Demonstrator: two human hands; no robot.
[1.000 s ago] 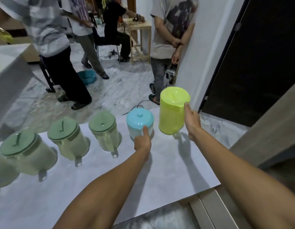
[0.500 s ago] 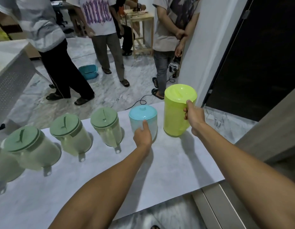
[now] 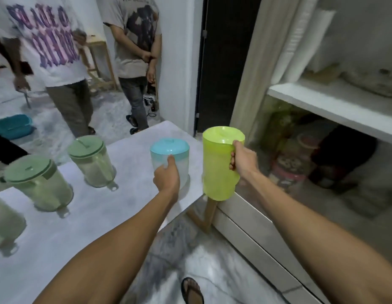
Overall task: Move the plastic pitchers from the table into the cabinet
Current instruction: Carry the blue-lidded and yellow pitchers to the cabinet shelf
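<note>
My right hand (image 3: 242, 159) grips the handle of a tall lime-green pitcher (image 3: 219, 165) and holds it in the air just past the table's right edge, in front of the cabinet (image 3: 331, 106). My left hand (image 3: 167, 177) is closed on the near side of a clear pitcher with a light-blue lid (image 3: 169, 154); whether that pitcher rests on the white table (image 3: 133, 183) or is lifted, I cannot tell. Two pitchers with green lids (image 3: 89, 159) (image 3: 35, 181) stand in a row further left, and part of another shows at the left edge.
The cabinet at right has a white shelf (image 3: 335, 99) with a dark compartment beneath holding dim containers (image 3: 293, 163). Two people (image 3: 56, 62) (image 3: 135, 51) stand beyond the table. A teal basin (image 3: 13, 126) lies on the marble floor. My sandalled foot (image 3: 191, 290) is below.
The view has swung right and the cabinet has come into sight. My right hand has carried the lime pitcher off the table toward the cabinet. My left hand stays on the blue-lidded pitcher.
</note>
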